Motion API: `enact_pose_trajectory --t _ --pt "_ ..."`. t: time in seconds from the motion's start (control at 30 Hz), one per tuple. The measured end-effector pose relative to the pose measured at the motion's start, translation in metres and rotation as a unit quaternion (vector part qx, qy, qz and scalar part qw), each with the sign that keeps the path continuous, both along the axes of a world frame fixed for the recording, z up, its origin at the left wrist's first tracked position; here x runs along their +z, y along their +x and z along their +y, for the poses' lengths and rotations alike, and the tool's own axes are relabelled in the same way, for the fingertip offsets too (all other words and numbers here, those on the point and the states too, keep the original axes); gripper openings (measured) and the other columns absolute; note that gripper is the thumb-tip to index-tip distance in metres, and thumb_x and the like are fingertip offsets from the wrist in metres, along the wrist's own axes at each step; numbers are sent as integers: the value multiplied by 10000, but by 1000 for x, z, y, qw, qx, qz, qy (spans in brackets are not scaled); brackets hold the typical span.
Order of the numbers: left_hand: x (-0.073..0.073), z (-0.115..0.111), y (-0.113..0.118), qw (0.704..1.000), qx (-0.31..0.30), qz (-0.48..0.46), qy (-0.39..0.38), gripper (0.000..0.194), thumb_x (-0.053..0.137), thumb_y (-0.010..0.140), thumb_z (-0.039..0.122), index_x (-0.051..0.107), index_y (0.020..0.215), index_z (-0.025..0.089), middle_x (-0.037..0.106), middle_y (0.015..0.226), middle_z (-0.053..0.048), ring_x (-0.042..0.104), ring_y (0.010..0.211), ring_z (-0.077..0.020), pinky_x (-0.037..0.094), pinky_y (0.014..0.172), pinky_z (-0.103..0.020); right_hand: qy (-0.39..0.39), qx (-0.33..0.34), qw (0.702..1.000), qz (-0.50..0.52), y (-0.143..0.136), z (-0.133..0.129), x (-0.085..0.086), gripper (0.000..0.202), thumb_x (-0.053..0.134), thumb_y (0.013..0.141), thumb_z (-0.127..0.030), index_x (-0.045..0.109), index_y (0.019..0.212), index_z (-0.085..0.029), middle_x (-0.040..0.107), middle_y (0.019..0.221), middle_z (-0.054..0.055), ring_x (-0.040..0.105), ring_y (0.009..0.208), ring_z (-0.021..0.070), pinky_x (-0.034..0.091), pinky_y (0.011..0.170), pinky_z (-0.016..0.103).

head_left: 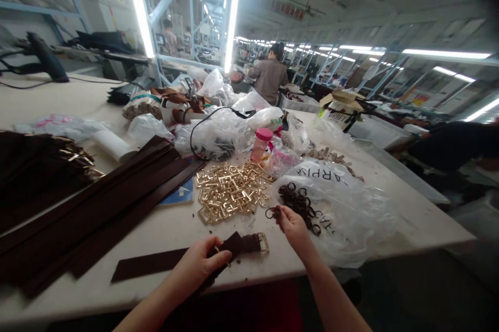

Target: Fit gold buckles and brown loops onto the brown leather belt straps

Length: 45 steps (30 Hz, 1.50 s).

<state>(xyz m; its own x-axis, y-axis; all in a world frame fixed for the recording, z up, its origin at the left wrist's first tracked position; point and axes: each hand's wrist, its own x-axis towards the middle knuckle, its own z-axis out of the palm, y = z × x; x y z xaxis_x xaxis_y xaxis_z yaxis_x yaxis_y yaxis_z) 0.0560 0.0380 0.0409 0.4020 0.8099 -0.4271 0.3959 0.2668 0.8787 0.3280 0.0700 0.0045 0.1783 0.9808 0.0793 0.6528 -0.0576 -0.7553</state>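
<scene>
Near the front edge of the table, my left hand [205, 264] is closed around a dark brown belt strap [234, 243], thumb on top. Another brown belt [150, 264] lies flat beneath it, and a gold buckle [264, 242] shows at the right end of these straps. My right hand [292, 225] pinches a small dark brown belt loop [276, 211] between thumb and fingertips. Just beyond that hand, a heap of similar belt loops [298, 199] rests on a clear plastic bag [351, 207]. Loose gold buckles [234, 191] are piled between and beyond my hands.
Long brown straps [117, 202] are stacked at left, beside a bundle of buckled belts [42, 171]. A pink-lidded jar [261, 144], a white roll [113, 145] and crumpled plastic bags [218, 137] stand farther back. One person [271, 75] is beyond the table; another [456, 150] is at right.
</scene>
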Motion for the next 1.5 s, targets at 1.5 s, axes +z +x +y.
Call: enact_pose_trajectory --t 1.5 --pt "4 -7 1 999 -16 16 32 294 554 700 449 523 765 164 540 582 41 468 519 -109 334 491 -197 -26 -46 969 243 -30 -18 16 362 470 746 -363 561 1026 -154 657 829 68 554 550 134 468 521 272"
